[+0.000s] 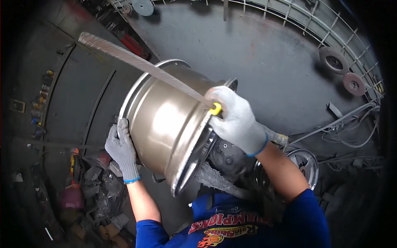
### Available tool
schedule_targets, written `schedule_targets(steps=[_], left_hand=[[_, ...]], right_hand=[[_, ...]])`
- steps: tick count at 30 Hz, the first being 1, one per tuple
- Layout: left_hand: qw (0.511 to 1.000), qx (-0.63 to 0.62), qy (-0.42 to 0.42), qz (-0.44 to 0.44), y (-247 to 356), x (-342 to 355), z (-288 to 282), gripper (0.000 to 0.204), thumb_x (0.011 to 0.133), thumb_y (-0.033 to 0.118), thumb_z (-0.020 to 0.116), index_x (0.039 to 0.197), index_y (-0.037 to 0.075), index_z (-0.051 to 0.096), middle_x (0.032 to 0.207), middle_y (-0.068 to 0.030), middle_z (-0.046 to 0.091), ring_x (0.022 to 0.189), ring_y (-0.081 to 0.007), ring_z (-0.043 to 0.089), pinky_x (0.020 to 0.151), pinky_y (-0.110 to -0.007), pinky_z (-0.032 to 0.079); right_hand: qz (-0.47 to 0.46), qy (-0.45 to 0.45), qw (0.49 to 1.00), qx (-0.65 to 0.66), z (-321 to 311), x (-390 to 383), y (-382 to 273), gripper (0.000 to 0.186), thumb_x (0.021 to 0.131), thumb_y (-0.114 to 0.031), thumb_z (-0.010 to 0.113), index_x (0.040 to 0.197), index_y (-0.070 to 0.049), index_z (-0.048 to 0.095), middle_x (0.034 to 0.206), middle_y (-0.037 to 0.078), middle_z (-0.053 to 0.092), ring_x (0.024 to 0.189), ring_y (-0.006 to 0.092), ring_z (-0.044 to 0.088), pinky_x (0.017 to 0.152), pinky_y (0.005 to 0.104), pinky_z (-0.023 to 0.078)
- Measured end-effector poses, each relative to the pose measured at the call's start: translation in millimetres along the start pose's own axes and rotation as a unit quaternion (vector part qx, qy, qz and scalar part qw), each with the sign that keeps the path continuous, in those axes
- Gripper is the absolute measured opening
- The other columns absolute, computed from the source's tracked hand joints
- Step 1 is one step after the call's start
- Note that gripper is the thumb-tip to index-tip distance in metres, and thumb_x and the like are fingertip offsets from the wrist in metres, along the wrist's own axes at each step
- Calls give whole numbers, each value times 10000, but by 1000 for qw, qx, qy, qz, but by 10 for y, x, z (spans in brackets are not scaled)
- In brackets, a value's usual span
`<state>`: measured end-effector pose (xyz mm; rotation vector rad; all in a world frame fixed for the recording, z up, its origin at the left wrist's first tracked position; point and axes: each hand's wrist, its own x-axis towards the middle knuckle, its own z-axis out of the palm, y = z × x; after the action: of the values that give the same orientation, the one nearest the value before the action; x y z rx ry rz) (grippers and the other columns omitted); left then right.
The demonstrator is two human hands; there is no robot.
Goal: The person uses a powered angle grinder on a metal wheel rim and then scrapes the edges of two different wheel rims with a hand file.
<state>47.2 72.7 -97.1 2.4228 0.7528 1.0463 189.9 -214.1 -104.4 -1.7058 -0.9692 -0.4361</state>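
A metal wheel rim (157,132) with a bronze-silver barrel lies on its side over a dark round fixture (227,157) with wrapped arms. My gloved right hand (235,118) is closed on the yellow handle (215,108) of a long, flat file (136,64), at the rim's right lip; the blade reaches across the barrel to the upper left. My gloved left hand (120,149) grips the rim's left lip, thumb along the edge. The far side of the rim is partly hidden by the file and my right hand.
A curved wire rack (347,37) with grinding discs (334,60) runs along the upper right of the grey surface (264,53). Another wheel (304,165) lies right of my forearm, below hoses and bars. Bags and debris (99,190) pile at lower left, beside small items along the left.
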Motion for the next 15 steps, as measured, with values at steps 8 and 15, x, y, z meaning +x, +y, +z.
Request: schedule_targets(steps=[8, 15], left_hand=[[1000, 12, -25, 2, 251, 282, 33, 589, 1057, 426, 675, 730, -43, 534, 622, -49, 362, 634, -116, 345, 541, -376, 315], [999, -42, 15, 12, 20, -38, 56, 474, 1073, 365, 650, 902, -77, 657, 679, -136, 566, 652, -139, 466, 604, -362, 430]], right_hand=[[35, 16, 999, 1, -78, 138, 139, 414, 778, -38, 749, 1169, -76, 620, 1083, 180, 666, 922, 383, 716, 804, 468, 600], [25, -17, 999, 11, -100, 4, 5, 415, 736, 33, 711, 1145, -21, 659, 1074, 218, 670, 944, 435, 701, 827, 441, 599]])
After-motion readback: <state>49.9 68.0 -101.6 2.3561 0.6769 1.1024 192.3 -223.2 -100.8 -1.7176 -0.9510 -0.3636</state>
